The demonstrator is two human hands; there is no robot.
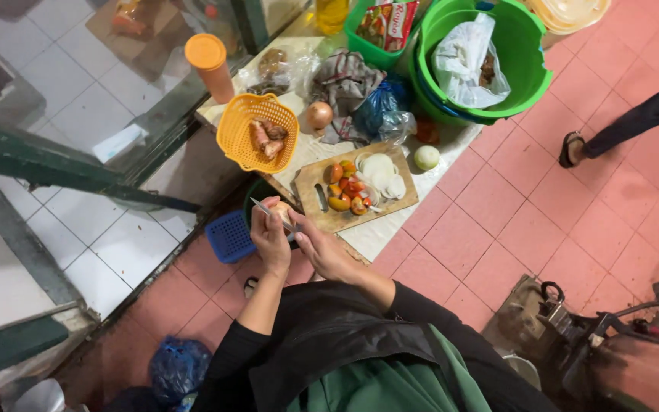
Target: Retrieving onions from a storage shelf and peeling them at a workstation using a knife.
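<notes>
A: The left hand (270,238) is cupping a pale round onion (281,210) over a dark bowl (254,192); the right hand (322,246) is pinching a thin silver knife (272,215) against it.

B: The blade is pointing toward the left fingers, so a slip could be nicking them. I'm counting one wooden cutting board (314,179), one yellow plastic basket (239,137), two green tubs (529,53).

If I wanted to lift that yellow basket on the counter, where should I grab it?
Probably by the rim of the yellow basket, on its left side, coming from above. It stands upright and open-topped, the left rim is bare, and an orange-lidded tumbler crowds the far edge while the cutting board lies to its right.
</notes>
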